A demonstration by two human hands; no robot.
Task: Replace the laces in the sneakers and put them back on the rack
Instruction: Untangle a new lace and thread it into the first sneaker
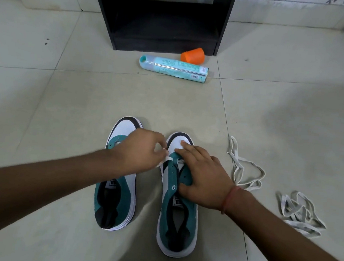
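Both forearms reach in from the near edge toward the teal-and-white sneaker on the right (177, 210), which stands on the pale tiled floor (64, 109) just beside its unlaced twin sneaker (117, 188). On that right sneaker the right hand (202, 175) lies spread, fingers pressing the eyelet flaps and toe, while the left hand (142, 150) pinches a flat white lace end (165, 160) at the front eyelets. If the right hand lets up, the sneaker could shift and the lace slip back out or miss its hole. Right of this sneaker lie two loose white laces (247, 171); beyond it, a teal spray can (173, 68), an orange cap (193, 55) and the black rack (165, 20).
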